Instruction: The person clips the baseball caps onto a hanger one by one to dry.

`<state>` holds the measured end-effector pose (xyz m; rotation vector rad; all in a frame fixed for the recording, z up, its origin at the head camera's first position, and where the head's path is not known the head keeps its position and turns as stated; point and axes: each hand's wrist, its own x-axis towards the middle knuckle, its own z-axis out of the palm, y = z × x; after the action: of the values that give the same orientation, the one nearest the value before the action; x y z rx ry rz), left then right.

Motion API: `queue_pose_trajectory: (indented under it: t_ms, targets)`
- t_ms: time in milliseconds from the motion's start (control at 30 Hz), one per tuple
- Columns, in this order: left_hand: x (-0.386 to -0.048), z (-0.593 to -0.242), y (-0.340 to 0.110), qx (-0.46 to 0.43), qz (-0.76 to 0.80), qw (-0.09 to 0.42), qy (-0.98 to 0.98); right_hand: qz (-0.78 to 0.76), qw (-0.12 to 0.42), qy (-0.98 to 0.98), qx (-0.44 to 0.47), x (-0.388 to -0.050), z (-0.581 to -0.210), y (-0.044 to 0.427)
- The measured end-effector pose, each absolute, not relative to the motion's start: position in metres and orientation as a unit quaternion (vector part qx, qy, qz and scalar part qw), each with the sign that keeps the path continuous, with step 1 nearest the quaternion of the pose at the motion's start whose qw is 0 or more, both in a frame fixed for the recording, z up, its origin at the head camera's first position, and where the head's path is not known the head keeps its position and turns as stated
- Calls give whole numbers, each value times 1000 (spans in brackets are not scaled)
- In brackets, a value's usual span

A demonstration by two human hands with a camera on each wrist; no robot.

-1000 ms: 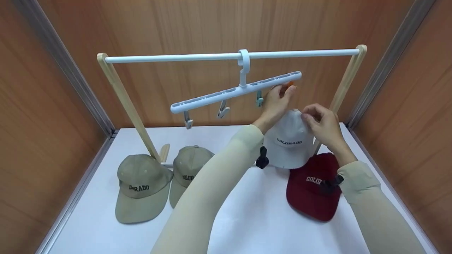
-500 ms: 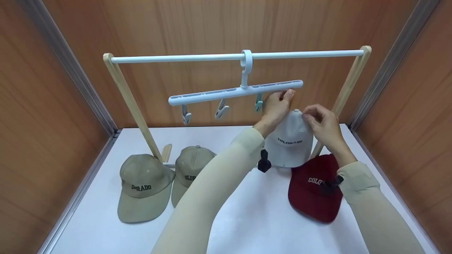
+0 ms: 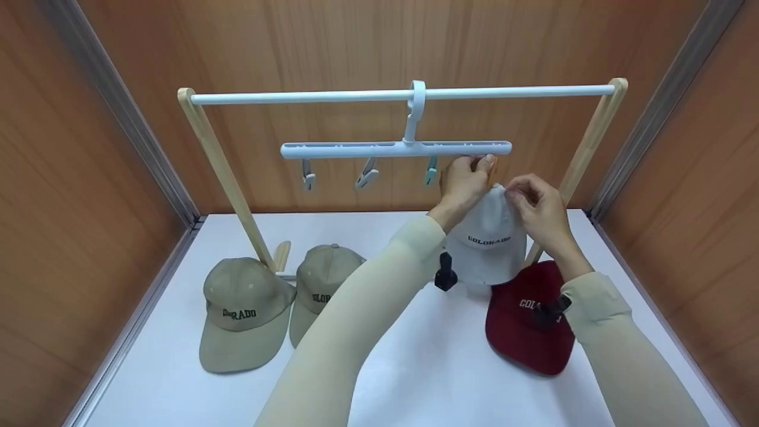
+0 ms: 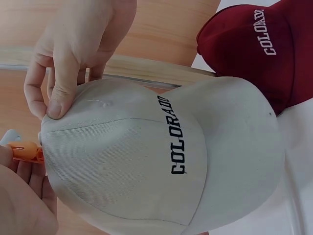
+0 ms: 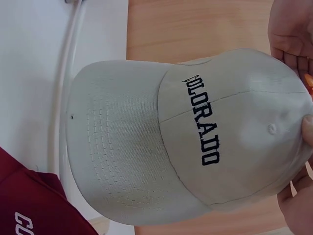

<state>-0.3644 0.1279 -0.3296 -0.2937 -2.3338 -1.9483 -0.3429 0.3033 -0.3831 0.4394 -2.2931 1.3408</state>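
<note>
A white cap (image 3: 487,240) lettered COLORADO hangs from my right hand (image 3: 542,210), whose thumb and fingers pinch its crown near the top button. My left hand (image 3: 465,184) pinches an orange clip (image 4: 27,152) under the right end of the light-blue hanger (image 3: 356,150). In the left wrist view the clip's tip meets the crown's top edge; whether it bites the fabric I cannot tell. The hanger is hooked on the white rail (image 3: 296,96) and lies level. Beneath it hang a teal clip (image 3: 431,172), a grey-white clip (image 3: 367,175) and a grey clip (image 3: 308,177).
A dark red cap (image 3: 525,332) lies on the white table (image 3: 427,367) below the white one. Two khaki caps sit at left: one in full view (image 3: 243,320), the other (image 3: 323,279) partly behind my left sleeve. Wooden posts (image 3: 222,172) carry the rail; wood-grain panels surround the table.
The hanger's right end has come down and its left end up, from a clear tilt to level. My left hand sank slightly with the clip. The right hand keeps its pinch on the cap.
</note>
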Motion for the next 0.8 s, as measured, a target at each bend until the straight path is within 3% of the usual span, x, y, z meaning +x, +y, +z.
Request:
queue_pose_trajectory:
  t_ms: [433,800]
  targets:
    - [-366,-330,123,-80,-620,42,-779,503,213,-826,140,-320,-362,284]
    - [-367,-329,121,-80,-597,48,-797,509,242,-821,85,-340,-381,288]
